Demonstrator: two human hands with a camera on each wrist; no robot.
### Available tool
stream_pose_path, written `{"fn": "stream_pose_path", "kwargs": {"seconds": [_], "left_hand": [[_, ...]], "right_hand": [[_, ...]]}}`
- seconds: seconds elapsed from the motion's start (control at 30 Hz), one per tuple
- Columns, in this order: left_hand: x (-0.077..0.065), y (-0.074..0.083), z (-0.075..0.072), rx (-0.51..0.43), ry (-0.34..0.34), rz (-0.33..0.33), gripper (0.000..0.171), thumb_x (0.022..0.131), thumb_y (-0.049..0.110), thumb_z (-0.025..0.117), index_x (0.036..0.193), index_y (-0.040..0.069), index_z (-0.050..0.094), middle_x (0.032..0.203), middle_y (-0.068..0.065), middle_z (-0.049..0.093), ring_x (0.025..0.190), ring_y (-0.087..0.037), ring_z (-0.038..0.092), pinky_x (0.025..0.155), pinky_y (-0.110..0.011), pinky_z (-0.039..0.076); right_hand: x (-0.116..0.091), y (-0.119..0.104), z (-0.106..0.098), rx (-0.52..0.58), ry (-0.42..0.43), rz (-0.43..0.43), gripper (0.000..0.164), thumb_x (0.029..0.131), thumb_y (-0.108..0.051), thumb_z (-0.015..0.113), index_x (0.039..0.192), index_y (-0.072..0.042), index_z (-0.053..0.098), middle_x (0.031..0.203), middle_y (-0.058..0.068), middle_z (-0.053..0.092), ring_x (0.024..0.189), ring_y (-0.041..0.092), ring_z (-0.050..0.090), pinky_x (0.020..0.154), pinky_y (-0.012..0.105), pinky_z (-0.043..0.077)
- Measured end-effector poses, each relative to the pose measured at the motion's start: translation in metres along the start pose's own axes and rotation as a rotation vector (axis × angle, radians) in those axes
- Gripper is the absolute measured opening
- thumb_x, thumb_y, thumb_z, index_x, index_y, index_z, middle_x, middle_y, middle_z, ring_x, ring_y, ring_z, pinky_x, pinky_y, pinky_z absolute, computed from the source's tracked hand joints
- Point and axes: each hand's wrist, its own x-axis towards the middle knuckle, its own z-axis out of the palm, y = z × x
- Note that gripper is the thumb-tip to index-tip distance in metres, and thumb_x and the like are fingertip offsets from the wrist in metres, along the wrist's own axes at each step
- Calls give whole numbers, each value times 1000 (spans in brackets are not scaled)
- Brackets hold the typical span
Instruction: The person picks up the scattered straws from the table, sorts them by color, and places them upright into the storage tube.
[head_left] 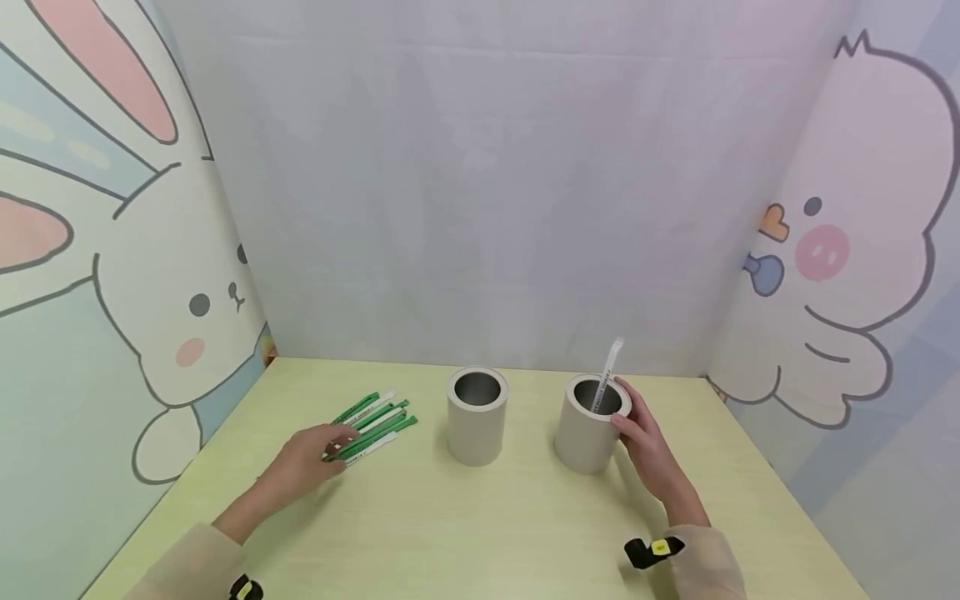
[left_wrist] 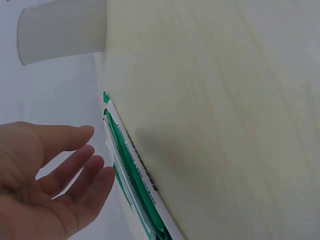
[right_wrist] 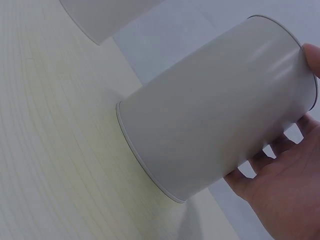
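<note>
A loose pile of slim green and white wrapped sticks (head_left: 378, 425) with small print lies on the table at the left. My left hand (head_left: 306, 458) hovers at the pile's near end, thumb and fingers apart; in the left wrist view the hand (left_wrist: 55, 180) holds nothing. On the right stands a pale grey cylindrical cup (head_left: 585, 442) with a dark inside. One white wrapped stick (head_left: 607, 371) leans out of it. My right hand (head_left: 651, 450) grips this cup, thumb at the rim and fingers around its far side, as the right wrist view shows.
A second pale cup (head_left: 477, 433) stands upright between the pile and the held cup. The light wooden table (head_left: 450, 533) ends at a pale curtain (head_left: 487, 208) behind. Cartoon-printed panels (head_left: 172, 350) flank both sides.
</note>
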Motion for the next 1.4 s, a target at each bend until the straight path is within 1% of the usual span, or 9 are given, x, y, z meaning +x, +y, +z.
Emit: {"fn": "stream_pose_path", "kwargs": {"seconds": [0.13,0.3,0.37,0.63,0.83,1.0,1.2,1.33,1.4], "left_hand": [[-5,-6,6,72,-13,-12,34,87,-2,82,119,7,76,106,-3,76,90,-18,68,74,-34,58],[-8,-9,12,110,0,-10,31,85,-5,80,112,9,77,92,5,69,79,-12,53,67,-30,47],[-8,-10,14,118,2,-7,31,84,-6,79,110,10,77,89,6,67,77,-11,51,65,-29,45],[-8,-12,16,158,12,28,31,83,-10,80,106,11,78,89,6,70,78,-8,58,65,-28,50],[-7,-10,16,169,20,31,31,84,-12,78,103,12,79,86,6,68,76,-7,55,64,-27,49],[-7,-10,15,160,20,32,32,85,-14,77,103,12,79,86,6,69,76,-8,57,64,-26,50],[-4,-12,16,159,23,69,33,85,-14,77,104,12,80,86,5,71,77,-11,64,64,-27,52],[-2,-8,14,132,22,86,36,85,-17,73,106,12,80,87,5,71,75,-7,60,63,-25,49],[-1,-4,12,109,19,107,38,86,-18,71,108,12,80,89,5,72,77,-7,61,64,-25,50]], "right_hand": [[0,1,0,7,1,0,65,114,-17,42,171,-13,11,169,16,20,140,3,39,107,13,40],[0,2,0,8,4,1,65,114,-17,42,171,-13,11,170,17,20,140,3,39,107,14,40],[0,2,0,6,4,3,65,114,-17,42,171,-13,11,170,17,20,140,2,39,107,13,40],[0,1,1,4,11,7,65,115,-17,42,171,-12,11,169,15,22,139,0,41,107,13,40],[1,1,0,2,12,6,64,115,-17,42,171,-13,11,170,16,20,139,-1,40,107,13,40],[2,2,-1,6,12,3,65,114,-17,42,171,-12,12,171,17,19,140,-1,40,107,13,40],[2,1,-1,7,21,6,65,114,-18,43,171,-12,12,171,17,20,139,0,40,107,14,40],[2,2,0,4,19,11,65,114,-18,43,171,-13,13,171,16,20,140,0,39,107,14,40],[2,2,0,0,17,12,64,114,-18,43,171,-13,12,171,16,20,141,1,39,107,14,39]]}}
